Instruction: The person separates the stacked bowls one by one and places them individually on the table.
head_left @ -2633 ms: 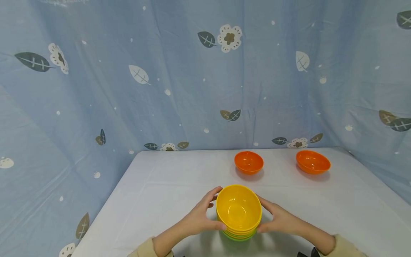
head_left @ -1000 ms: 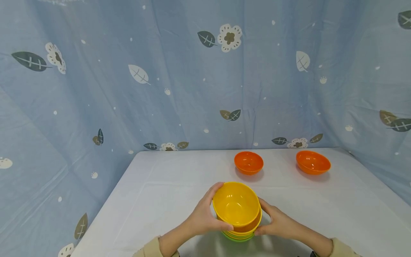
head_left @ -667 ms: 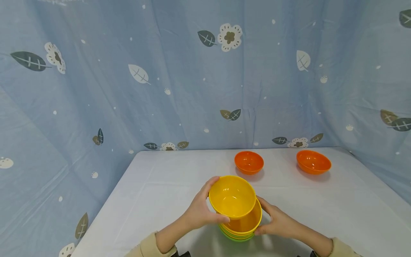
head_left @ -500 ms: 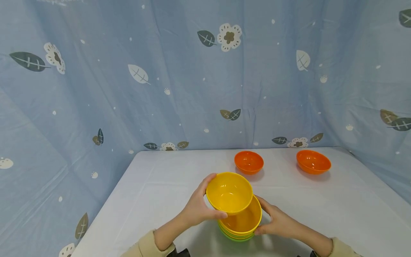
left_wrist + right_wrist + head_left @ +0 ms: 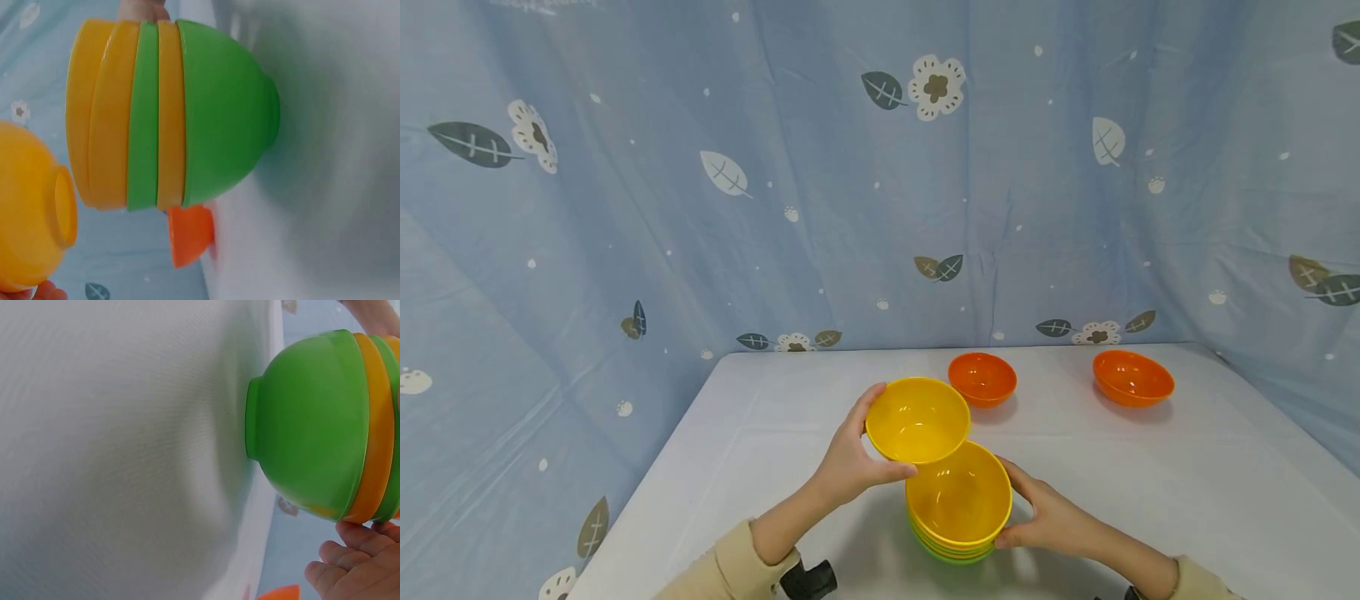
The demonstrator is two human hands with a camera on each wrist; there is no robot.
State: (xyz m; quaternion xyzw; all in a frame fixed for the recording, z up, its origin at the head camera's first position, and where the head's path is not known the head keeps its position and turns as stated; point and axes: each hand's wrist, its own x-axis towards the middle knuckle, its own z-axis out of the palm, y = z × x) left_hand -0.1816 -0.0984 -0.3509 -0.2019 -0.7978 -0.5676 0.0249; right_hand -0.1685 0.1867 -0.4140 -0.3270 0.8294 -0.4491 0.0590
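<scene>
In the head view my left hand grips a yellow bowl by its left side, thumb near the front rim. This bowl is held in the air, above and left of a stack of bowls. The left wrist view shows its foot ring clear of the stack. Yellow and green bowls alternate lower in the stack, with a green bowl at the bottom and yellow on top. My right hand holds the stack's right side, thumb in front; its fingers touch the bowls in the right wrist view.
Two orange bowls stand toward the back of the white-covered table: a smaller one behind the stack and a wider one to the right. A blue patterned curtain hangs behind the table.
My left hand has lifted the top yellow bowl out of the stack and moved it up, away and to the left. The right hand keeps its place on the stack.
</scene>
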